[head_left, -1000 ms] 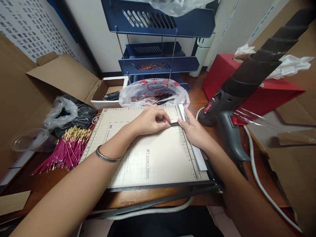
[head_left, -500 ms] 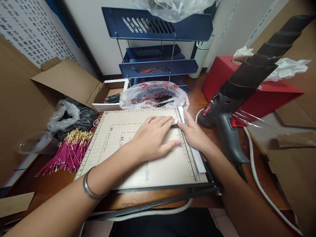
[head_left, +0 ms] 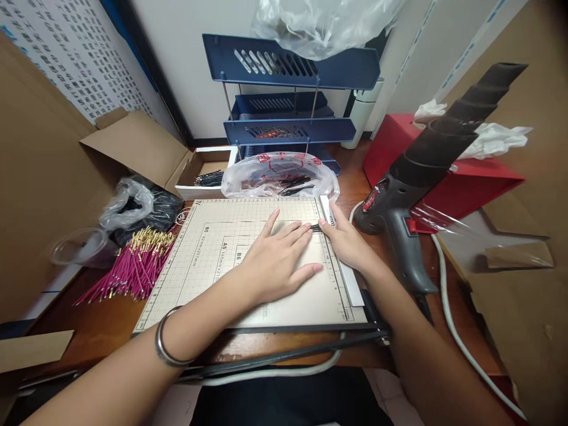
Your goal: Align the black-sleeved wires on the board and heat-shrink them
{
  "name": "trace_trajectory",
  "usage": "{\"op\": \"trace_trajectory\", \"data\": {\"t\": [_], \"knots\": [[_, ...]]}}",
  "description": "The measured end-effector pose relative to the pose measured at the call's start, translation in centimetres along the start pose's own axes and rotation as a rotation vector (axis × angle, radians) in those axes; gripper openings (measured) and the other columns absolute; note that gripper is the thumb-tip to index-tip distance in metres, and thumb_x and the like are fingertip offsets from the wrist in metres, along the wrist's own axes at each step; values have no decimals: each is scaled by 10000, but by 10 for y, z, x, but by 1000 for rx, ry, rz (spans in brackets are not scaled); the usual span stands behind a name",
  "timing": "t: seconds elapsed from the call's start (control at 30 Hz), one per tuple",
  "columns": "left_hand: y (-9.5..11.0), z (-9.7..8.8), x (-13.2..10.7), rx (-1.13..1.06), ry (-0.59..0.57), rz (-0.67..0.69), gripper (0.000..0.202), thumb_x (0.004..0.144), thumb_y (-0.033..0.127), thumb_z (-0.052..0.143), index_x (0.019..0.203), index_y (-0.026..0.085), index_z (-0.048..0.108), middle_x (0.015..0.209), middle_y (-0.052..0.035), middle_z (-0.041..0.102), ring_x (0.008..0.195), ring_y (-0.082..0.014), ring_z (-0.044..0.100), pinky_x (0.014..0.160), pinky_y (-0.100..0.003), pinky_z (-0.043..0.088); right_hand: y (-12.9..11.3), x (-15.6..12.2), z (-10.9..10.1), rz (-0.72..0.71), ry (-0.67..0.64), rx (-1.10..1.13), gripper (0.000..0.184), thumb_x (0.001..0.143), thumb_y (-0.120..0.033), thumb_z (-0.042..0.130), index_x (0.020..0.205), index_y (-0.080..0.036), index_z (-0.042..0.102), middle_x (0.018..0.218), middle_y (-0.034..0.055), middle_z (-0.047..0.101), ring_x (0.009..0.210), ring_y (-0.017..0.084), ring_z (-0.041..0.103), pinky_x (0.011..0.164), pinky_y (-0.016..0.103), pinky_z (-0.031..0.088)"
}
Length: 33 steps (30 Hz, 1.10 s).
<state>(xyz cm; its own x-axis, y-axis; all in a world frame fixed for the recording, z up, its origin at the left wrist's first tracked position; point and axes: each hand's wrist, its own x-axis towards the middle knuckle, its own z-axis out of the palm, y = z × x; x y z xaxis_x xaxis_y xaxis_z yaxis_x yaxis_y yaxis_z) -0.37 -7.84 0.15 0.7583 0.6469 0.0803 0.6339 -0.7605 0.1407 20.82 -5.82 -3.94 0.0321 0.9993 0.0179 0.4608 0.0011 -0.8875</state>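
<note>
My left hand (head_left: pixel 279 260) lies palm down on a cream paper trimmer board (head_left: pixel 213 266) with printed grid lines, fingers stretched and spread. Its fingertips rest at a small bundle of thin black wires (head_left: pixel 315 228); most of the bundle's length is hidden under that hand. My right hand (head_left: pixel 348 239) is closed at the board's right edge, thumb against the bundle's right end and fingers over a white strip (head_left: pixel 352 287). The fingers' undersides are hidden. A dark trimmer arm (head_left: pixel 284 355) runs along the board's front.
Magenta wires with gold tips (head_left: pixel 137 260) are heaped left. Behind the board are a plastic bag (head_left: pixel 242 183), a white box (head_left: pixel 199 192) and a blue rack (head_left: pixel 293 131). A heat gun (head_left: pixel 399 236) stands right, before a red tissue box (head_left: pixel 483 177); its pale cable (head_left: pixel 448 302) curves forward.
The view has shifted slightly. My left index finger has lifted and spread away from the others. My right hand keeps its place at the white strip.
</note>
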Motion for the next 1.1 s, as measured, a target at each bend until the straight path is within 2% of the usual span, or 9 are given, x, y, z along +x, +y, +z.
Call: {"op": "trace_trajectory", "data": {"t": [0.13,0.2,0.27,0.37,0.53,0.63,0.8,0.97,1.1], "knots": [[0,0,0,-3,8,1,756,1137,628,319,1634,81,480,1696,-156,475,1622,-311,408,1400,-552,-53,-22,-16,-16,-23,-8,-88,913,1038,-709,387,1748,-166,203,1839,120,178,1729,297,155,1410,558,132],[-1,1,1,-8,15,4,742,1139,615,325,1629,82,488,1687,-163,487,1621,-302,410,1402,-536,-57,-39,-32,-21,-59,-68,-185,970,1011,-767,415,1753,-180,203,1841,96,131,1733,333,89,1406,603,96],[-2,3,1,-15,25,10,713,1142,577,321,1619,77,498,1672,-167,508,1616,-293,420,1405,-523,-49,-54,-46,-19,-75,-155,-297,1038,969,-833,436,1745,-171,245,1833,98,138,1725,384,37,1390,668,104],[-4,6,0,-29,55,21,649,1130,471,319,1613,79,503,1659,-154,531,1610,-274,433,1410,-498,-37,-65,-59,-7,-114,-278,-399,1079,989,-835,373,1740,-79,206,1817,154,117,1725,362,35,1399,646,97],[-6,7,-1,-64,55,24,644,1107,419,313,1629,81,479,1698,-157,476,1620,-285,415,1406,-538,-46,-59,-53,10,-150,-248,-529,1095,1013,-833,244,1727,-8,160,1812,192,111,1733,296,72,1415,577,-2],[-6,4,-2,-87,22,18,659,1100,433,327,1634,75,468,1709,-162,454,1633,-301,389,1402,-572,-43,-57,-50,14,-135,-224,-577,1124,1001,-855,218,1721,7,165,1804,214,134,1729,310,111,1419,577,45],[-7,3,-3,-109,25,15,608,1094,411,352,1614,136,507,1726,-127,436,1645,-291,369,1403,-582,-41,-59,-51,20,-142,-200,-705,1117,1010,-837,226,1705,36,201,1795,240,170,1720,351,141,1422,553,110],[-10,3,-5,-144,17,-2,640,1118,468,354,1659,140,447,1750,-117,386,1662,-289,331,1407,-600,1,-58,-53,22,-183,-208,-781,1074,1028,-803,207,1705,31,212,1792,239,181,1717,357,157,1415,570,138],[-15,0,-6,-135,123,-42,596,1083,411,477,1616,148,515,1672,-106,519,1631,-298,396,1409,-614,29,-58,-53,22,-171,-220,-810,1110,1015,-830,186,1704,40,197,1796,239,183,1719,349,157,1418,550,127]]}}
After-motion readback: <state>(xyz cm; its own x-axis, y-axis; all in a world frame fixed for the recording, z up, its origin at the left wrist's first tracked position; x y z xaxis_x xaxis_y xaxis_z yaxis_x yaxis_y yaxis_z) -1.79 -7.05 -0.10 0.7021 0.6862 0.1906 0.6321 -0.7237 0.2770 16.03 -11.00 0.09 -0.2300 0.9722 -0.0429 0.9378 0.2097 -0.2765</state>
